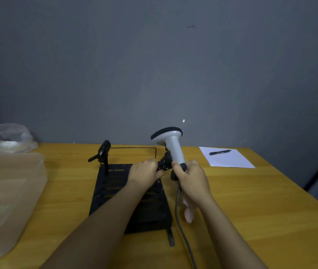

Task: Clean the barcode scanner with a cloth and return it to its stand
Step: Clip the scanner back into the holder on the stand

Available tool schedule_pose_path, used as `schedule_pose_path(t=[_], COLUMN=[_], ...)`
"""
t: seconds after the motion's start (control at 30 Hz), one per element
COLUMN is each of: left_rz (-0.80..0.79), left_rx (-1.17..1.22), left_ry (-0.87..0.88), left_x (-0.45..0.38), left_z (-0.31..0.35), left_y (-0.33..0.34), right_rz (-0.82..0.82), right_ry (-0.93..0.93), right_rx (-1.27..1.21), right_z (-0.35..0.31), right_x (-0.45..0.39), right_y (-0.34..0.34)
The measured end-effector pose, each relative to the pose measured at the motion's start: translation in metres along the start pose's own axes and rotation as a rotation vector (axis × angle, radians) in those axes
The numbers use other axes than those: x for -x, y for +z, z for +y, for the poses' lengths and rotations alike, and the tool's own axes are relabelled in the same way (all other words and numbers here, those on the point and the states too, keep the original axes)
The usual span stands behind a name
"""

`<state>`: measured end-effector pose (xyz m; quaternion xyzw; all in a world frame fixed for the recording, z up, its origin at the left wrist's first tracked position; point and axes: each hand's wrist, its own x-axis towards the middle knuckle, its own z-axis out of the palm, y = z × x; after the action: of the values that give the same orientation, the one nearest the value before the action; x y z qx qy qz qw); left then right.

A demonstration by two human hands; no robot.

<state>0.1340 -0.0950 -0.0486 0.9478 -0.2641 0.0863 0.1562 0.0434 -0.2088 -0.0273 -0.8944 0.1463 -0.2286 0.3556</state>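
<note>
The white barcode scanner (170, 141) with a black-rimmed head stands upright over the right side of the black slotted stand (113, 189). My right hand (192, 178) grips the scanner's handle low down. A pale pink cloth (189, 211) hangs below that hand, and I cannot tell whether it is held. My left hand (144, 172) pinches the black clamp holder (165, 162) that touches the scanner's handle. The grey cable (179, 218) runs from the handle toward me.
A second black clamp (103, 152) rises at the stand's back left. A clear plastic box (5, 197) and a plastic bag (5, 137) sit at the left. A white paper sheet (230, 160) with a black pen (219, 152) lies at the back right. The wall is close behind.
</note>
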Motion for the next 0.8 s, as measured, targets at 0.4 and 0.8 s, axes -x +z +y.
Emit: schedule_pose_path(t=[0.4, 0.8], left_rz=[0.013, 0.071], left_rx=[-0.084, -0.218], left_ry=[0.019, -0.08], left_x=[-0.002, 0.023], left_z=[0.0, 0.017], left_y=[-0.004, -0.032], right_rz=[-0.132, 0.003], right_ry=[0.0, -0.039], right_rx=[0.062, 0.17], right_z=[0.005, -0.015], right_x=[0.0, 0.008], right_y=[-0.006, -0.047])
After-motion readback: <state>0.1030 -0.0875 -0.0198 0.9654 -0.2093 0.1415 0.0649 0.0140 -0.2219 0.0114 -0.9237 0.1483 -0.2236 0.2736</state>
